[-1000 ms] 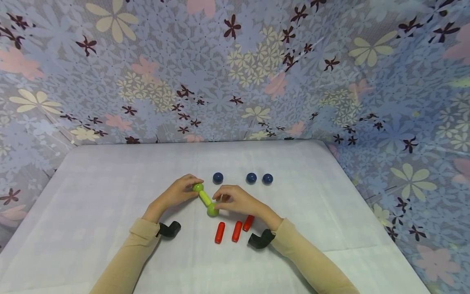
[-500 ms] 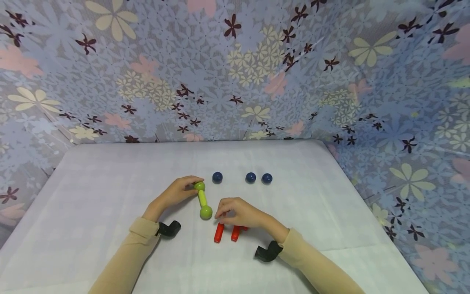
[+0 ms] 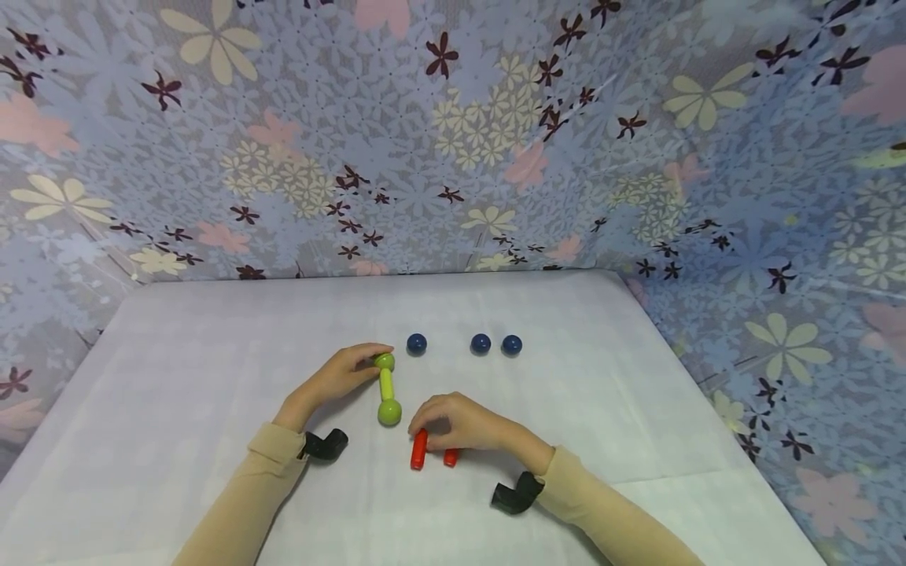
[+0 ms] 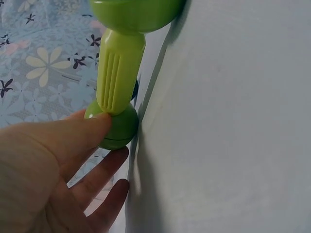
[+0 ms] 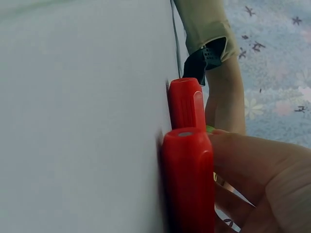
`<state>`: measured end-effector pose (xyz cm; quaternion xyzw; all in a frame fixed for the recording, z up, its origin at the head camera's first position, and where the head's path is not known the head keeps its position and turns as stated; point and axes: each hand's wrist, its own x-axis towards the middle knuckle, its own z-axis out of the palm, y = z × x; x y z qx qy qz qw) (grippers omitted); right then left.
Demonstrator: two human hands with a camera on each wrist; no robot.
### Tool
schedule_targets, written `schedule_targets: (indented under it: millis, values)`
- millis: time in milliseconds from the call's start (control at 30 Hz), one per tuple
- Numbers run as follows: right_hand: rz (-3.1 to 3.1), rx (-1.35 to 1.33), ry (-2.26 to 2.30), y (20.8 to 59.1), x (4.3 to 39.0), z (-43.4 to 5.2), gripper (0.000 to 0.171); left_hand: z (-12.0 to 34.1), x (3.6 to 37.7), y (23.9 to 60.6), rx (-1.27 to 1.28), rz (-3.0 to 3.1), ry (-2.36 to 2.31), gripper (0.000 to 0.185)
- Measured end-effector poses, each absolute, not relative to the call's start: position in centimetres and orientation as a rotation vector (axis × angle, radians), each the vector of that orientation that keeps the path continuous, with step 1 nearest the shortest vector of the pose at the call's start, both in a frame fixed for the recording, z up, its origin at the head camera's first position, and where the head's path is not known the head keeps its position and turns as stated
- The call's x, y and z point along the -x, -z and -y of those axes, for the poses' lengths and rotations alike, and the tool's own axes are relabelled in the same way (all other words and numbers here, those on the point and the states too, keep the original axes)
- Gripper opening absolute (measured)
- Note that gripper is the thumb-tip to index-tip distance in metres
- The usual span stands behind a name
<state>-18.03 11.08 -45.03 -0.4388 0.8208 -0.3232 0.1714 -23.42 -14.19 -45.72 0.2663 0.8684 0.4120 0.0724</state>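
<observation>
My left hand (image 3: 347,371) pinches the far green ball (image 3: 384,362) of a dumbbell-shaped piece. A yellow-green rod (image 3: 386,385) joins that ball to a nearer green ball (image 3: 389,413), all lying on the white table. In the left wrist view the thumb presses where the grooved rod (image 4: 116,73) meets the ball. To the right, my right hand (image 3: 460,420) has thumb and fingers on either side of the leftmost red rod (image 3: 419,450), at its far end. A second red rod (image 3: 451,457) shows partly under the palm; a third is hidden.
A row of three dark blue balls, the left ball (image 3: 417,344), the middle ball (image 3: 480,344) and the right ball (image 3: 512,345), lies beyond the hands. Each wrist wears a black camera mount (image 3: 327,446). Flowered cloth (image 3: 425,157) rises behind the table.
My right hand has let go of the nearer green ball and moved toward me to the leftmost red rod. The green piece has swung to point more straight toward me; the left hand keeps its hold.
</observation>
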Motion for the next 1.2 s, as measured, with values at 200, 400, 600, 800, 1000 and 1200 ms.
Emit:
schedule_targets:
  millis: [200,400,600,800,1000,1200]
  values:
    - [-2.316,1.254,0.886,45.0,17.9,-11.2,0.028,14.1,23.4,45.6,-0.771,-2.601,-1.238,0.039]
    - [-2.336,1.265,0.889,45.2,17.9,-11.2,0.022,14.1,23.4,45.8,-0.742,-2.584,-1.238,0.039]
    - [-2.338,1.189,0.987,45.7,18.2,-11.4,0.020,14.1,23.6,46.1,-0.746,-2.588,-1.238,0.039]
    - [-2.328,1.130,1.117,46.1,18.8,-11.7,0.019,14.2,23.7,46.2,-0.746,-2.597,-1.228,0.039]
    - [-2.371,1.079,1.196,46.8,19.4,-12.1,0.019,14.1,23.6,46.1,-0.747,-2.595,-1.230,0.039]
    - [-2.410,1.004,1.260,47.0,19.7,-12.2,0.020,14.1,23.5,46.1,-0.746,-2.584,-1.242,0.039]
